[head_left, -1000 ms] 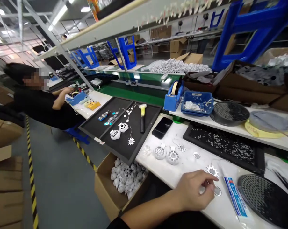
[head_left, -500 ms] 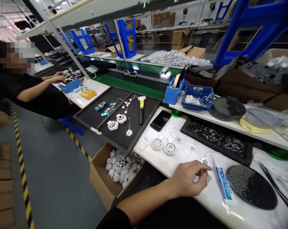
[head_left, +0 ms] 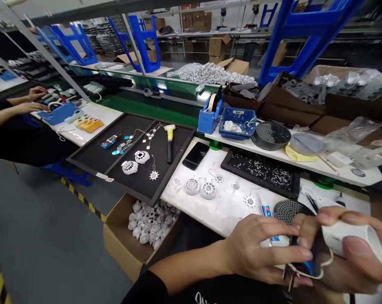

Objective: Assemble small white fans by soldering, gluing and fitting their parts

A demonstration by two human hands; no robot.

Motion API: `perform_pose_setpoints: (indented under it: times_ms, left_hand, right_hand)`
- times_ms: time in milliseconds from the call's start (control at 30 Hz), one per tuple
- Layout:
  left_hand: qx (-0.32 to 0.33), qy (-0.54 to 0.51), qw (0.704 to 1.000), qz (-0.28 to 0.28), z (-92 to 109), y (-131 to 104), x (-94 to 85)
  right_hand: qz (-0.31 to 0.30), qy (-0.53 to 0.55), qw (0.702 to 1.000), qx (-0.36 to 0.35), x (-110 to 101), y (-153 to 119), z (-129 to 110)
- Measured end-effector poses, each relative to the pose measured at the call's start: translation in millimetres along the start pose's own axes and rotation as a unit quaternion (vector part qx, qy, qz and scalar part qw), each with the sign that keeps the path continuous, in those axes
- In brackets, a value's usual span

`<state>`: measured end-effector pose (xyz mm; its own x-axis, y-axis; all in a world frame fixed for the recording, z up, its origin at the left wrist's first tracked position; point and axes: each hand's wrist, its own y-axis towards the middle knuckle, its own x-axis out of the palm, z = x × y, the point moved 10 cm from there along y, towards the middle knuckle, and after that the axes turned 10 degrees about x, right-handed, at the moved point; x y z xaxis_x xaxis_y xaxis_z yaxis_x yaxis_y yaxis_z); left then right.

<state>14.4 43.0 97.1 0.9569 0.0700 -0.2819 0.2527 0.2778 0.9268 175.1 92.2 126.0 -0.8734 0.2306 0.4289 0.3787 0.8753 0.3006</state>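
Note:
My right hand [head_left: 365, 253] is wrapped round a white rounded plastic housing [head_left: 346, 236] at the lower right. A pale cable [head_left: 327, 259] loops below the housing. My left hand [head_left: 257, 245] is closed beside it, its fingertips by a small blue part [head_left: 309, 266] and thin wires; what exactly it grips is hidden. Behind the hands lie a blue-and-white tube [head_left: 267, 210] and a round black perforated dish [head_left: 292, 210], both partly covered. Farther left on the white bench are a gear-shaped white piece [head_left: 250, 201], a small disc [head_left: 235, 185] and two round grille covers [head_left: 208, 189].
A black tray [head_left: 140, 181] holds a hammer [head_left: 170, 145] and small parts. A phone [head_left: 196, 155] lies beside it. Below stands a carton [head_left: 121, 236] of white shells. A blue bin [head_left: 238, 120] and tape dispenser [head_left: 210, 114] sit behind. Another person's arms [head_left: 7, 112] are at left.
The view has swung to the right. My left hand has moved right, and my right hand has come into view with the white housing. The two hands are now side by side.

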Motion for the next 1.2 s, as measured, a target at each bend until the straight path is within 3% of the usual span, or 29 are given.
perform_pose_setpoints:
  times_ms: [167,267,400,500,667,867,967,1067,1200]
  left_hand:
    - [-0.021,-0.028,0.999,0.020,-5.4,5.2,-5.1]
    - [-0.112,-0.097,0.988,0.046,-20.0,2.6,-2.8]
    - [-0.248,-0.157,0.950,0.109,-37.6,-7.5,-3.2]
    - [-0.303,-0.192,0.925,0.122,-45.0,-18.0,2.1]
    - [-0.294,-0.231,0.924,0.082,-43.3,-27.1,16.6]
    - [-0.368,-0.405,0.832,0.095,-50.2,-39.0,37.9]
    - [-0.351,-0.398,0.846,0.057,-53.4,-32.0,38.7]
    - [-0.379,-0.373,0.843,0.076,-63.0,-36.4,38.7]
    - [-0.441,-0.392,0.797,0.127,-66.1,-53.2,51.8]
  right_hand:
    - [0.043,-0.018,0.998,0.037,-9.4,-4.6,16.8]
    - [0.038,-0.064,0.997,0.021,-11.1,-11.6,15.1]
    - [0.015,-0.109,0.994,-0.013,-1.6,-19.8,8.5]
    - [0.036,-0.130,0.991,-0.009,-0.4,-21.3,9.0]
    - [0.101,-0.160,0.980,-0.061,-9.4,-21.5,5.5]
    - [0.159,-0.242,0.945,-0.154,-17.0,-25.2,-11.8]
    - [0.178,-0.256,0.934,-0.177,-18.5,-25.6,-19.8]
    - [0.174,-0.256,0.940,-0.146,-17.3,-21.8,-16.8]
    - [0.162,-0.293,0.938,-0.089,-12.3,-18.7,-4.9]
